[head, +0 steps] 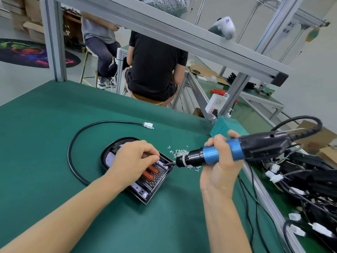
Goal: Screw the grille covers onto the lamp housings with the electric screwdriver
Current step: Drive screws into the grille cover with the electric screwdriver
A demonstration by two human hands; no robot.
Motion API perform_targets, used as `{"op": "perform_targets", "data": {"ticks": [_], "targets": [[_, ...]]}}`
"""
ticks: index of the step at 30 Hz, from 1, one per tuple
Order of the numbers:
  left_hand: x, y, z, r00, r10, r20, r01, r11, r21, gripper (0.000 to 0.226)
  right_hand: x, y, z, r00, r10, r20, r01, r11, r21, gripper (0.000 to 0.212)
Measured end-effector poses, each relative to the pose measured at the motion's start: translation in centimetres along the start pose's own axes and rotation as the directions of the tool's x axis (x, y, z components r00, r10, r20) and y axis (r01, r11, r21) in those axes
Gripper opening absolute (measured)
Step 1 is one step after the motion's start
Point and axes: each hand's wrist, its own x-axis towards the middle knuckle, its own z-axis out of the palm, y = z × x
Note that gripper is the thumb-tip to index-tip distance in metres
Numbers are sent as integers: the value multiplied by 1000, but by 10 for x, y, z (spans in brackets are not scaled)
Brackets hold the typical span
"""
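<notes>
1. The lamp housing, black and rounded at its far end, lies flat on the green bench mat, near the mat's middle.
2. The left hand rests on top of it with fingers curled down onto the grille cover; the hand hides most of the housing's middle, and whether the fingertips pinch a screw cannot be told.
3. The right hand grips the blue barrel of the electric screwdriver, fingers wrapped fully round it.
4. The bit tip meets the housing's near-right corner; the screw there is too small to make out.
5. A heap of loose screws lies just beside the housing, partly hidden behind the driver.
6. The housing's black cable loops left and ends in a white connector.
7. A tangle of wiring harnesses at the right is cut off by the frame edge.
</notes>
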Motion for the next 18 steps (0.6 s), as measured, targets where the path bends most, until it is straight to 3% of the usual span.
{"op": "perform_targets", "data": {"ticks": [7,18], "targets": [[5,-8,8,1000,-21,4,20,991,134,14,3,8,-4,999,-32,32,32,999,-23,32],[9,-8,7,1000,-23,22,19,988,152,16,6,10,-2,998,-26,53,28,999,-39,24]]}}
